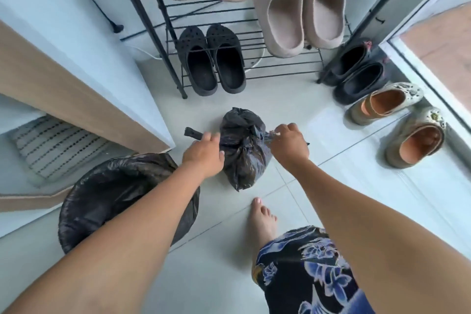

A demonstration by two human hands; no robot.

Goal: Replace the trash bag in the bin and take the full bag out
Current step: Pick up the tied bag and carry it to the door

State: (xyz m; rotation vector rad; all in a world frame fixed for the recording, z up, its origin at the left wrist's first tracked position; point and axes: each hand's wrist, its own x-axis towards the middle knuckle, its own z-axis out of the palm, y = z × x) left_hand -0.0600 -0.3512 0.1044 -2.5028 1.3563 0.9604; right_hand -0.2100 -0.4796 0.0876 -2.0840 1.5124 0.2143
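Note:
A full black trash bag [242,150] rests on the pale tiled floor in the middle of the head view. My left hand [204,154] grips one twisted end of the bag's top, which sticks out to the left. My right hand [288,143] pinches the other twisted end on the bag's right side. The two ends are pulled apart across the bag's neck. The round bin [102,199], lined with a black bag, stands at the lower left, partly hidden by my left forearm.
A black wire shoe rack [254,41] with slippers and clogs stands just beyond the bag. Loose shoes [387,102] lie on the floor at the right beside a glass door. A wooden cabinet panel [76,99] and a striped mat [56,145] are at the left. My bare foot [262,219] stands below the bag.

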